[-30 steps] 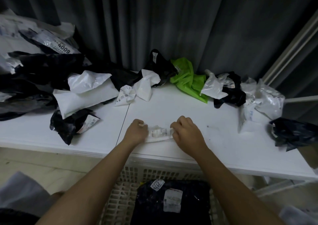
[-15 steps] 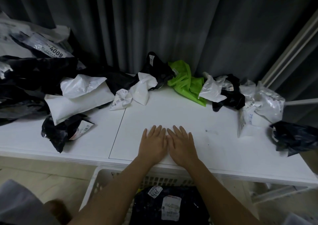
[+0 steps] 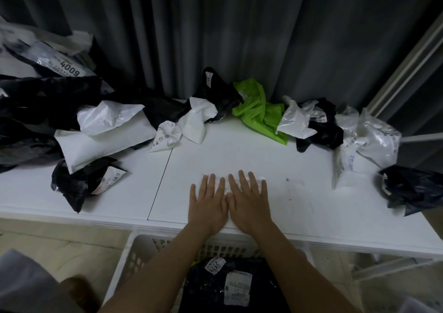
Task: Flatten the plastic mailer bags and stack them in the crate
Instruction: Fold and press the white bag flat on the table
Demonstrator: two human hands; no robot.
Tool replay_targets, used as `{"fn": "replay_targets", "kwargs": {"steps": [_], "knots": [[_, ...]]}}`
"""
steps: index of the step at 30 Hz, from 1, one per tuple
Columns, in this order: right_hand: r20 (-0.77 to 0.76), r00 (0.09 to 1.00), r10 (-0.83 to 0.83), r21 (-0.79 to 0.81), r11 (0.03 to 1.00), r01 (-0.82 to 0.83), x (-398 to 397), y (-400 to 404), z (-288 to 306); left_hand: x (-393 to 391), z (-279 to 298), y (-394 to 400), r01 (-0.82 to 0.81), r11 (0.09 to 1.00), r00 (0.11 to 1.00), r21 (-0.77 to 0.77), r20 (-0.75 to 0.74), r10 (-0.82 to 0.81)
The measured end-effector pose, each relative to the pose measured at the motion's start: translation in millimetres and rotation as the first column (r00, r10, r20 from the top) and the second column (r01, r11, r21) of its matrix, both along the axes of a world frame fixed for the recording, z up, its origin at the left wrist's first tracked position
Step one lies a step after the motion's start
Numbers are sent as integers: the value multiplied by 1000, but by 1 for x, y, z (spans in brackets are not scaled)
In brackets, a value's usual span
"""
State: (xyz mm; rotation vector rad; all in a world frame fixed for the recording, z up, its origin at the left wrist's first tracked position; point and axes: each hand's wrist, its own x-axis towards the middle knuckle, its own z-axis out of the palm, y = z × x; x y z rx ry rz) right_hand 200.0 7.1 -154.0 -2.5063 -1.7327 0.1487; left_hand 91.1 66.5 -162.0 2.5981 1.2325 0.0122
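Crumpled mailers ring the far side of the white table (image 3: 299,169): a heap of black bags (image 3: 40,106) at 10 o'clock with a puffy white mailer (image 3: 100,142) leaning on it and a small black bag with a label (image 3: 81,183) just in front, a knotted white bag (image 3: 191,123) at 12 o'clock, a green bag (image 3: 259,114) at 1 o'clock, then clear and black bags (image 3: 309,123), a clear crinkled bag (image 3: 369,140) at 2 o'clock, and a dark bag (image 3: 414,188) at 3 o'clock by the table's right end. Grey curtains (image 3: 239,37) hang behind. At 6 o'clock, below the near table edge, a white perforated crate (image 3: 134,255) holds a flat black mailer (image 3: 215,291) with two white labels on top. The middle of the table, between the piles and the near edge, lies bare. There the left hand (image 3: 208,202) and right hand (image 3: 249,200) lie side by side, thumbs touching, fingers straight and spread, pressing a small white mailer (image 3: 223,183) flat; its crinkled edge shows past the fingertips.
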Motion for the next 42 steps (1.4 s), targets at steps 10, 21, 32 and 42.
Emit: {"fn": "replay_targets", "kwargs": {"steps": [10,21,32,42], "knots": [[-30,995,-91,42,995,92,2,-8,-13,15,4,11,185,976,983,111,-34,-182],[-29,992,-123,12,992,124,1,-8,-17,12,-11,7,147,981,988,129,21,-151],[-34,994,-108,-81,991,105,4,-4,-16,13,-3,12,170,984,985,60,-1,-170],[-122,992,-35,21,999,38,10,37,23,-22,38,134,-244,933,961,264,198,195]]}}
